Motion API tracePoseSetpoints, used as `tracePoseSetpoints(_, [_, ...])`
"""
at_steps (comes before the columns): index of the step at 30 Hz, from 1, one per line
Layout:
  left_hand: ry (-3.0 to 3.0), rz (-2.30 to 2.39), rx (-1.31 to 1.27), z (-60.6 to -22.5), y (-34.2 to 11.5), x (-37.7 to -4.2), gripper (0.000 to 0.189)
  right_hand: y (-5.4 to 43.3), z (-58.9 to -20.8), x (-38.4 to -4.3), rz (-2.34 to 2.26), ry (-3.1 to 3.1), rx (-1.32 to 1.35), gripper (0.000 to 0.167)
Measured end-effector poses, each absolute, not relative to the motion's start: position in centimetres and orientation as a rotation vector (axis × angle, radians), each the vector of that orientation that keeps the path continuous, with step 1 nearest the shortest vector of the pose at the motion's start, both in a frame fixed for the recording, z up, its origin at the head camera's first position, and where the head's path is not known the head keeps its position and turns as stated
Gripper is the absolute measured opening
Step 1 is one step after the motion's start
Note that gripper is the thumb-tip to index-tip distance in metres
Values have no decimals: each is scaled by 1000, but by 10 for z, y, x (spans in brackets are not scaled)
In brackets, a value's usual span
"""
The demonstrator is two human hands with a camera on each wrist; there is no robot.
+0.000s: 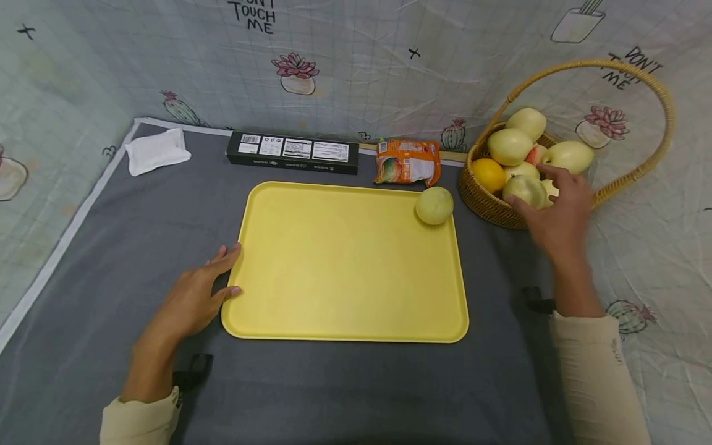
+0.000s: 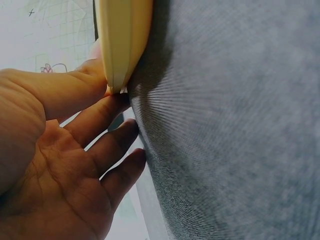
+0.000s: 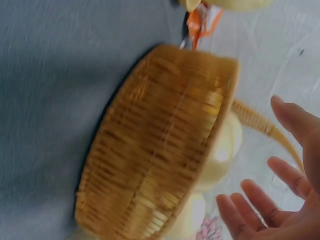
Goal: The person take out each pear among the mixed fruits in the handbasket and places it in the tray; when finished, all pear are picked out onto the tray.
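Note:
A yellow tray [image 1: 345, 266] lies on the dark cloth, with a pale green round fruit [image 1: 434, 206] in its far right corner. My left hand [image 1: 194, 300] rests at the tray's left edge, its thumb and forefinger on the rim; the left wrist view shows the other fingers [image 2: 122, 175] spread beside it. Over the wicker basket [image 1: 484, 207], my right hand [image 1: 564, 216] reaches with thumb and fingers apart, around a pale green fruit [image 1: 525, 190]. In the right wrist view this hand [image 3: 280, 200] holds nothing. More pale fruits, an orange [image 1: 487, 175] and a reddish fruit [image 1: 536, 154] fill the basket.
Behind the tray lie a long black box [image 1: 292, 152] and an orange snack packet [image 1: 408, 162]. A white packet [image 1: 158, 151] is at the far left. The basket's tall handle [image 1: 664, 117] arches beyond the right hand. A printed cloth [image 1: 356, 68] hangs behind the table.

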State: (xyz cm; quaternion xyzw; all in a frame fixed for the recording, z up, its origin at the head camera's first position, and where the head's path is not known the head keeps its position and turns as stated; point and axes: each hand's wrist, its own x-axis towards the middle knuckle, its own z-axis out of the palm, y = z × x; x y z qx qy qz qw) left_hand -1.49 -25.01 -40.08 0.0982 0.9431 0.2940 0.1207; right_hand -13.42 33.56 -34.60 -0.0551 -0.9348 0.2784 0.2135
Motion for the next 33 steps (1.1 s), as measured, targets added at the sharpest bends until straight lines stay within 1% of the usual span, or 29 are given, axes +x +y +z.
tracePoseSetpoints(7, [2740,840,278,-400,-252,-15,86,354,-347,-142,737,-2719,-216,71])
tracePoseSetpoints(14, [2738,835,270,-401,-251,-15,85,357,-349,-154,723,-2853,-284,74])
tracePoseSetpoints(21, [2752,842,274,-403,-251,-15,84,362,-350,-160,723,-2934,-288,77])
tracePoseSetpoints(26, [2747,858,271,-403,-251,-14,85,364,-351,-162,779,-2929,-329,78])
tracePoseSetpoints(33, [2741,868,267,-404,-252,-13,86,358,-347,-157,822,-2818,-354,74])
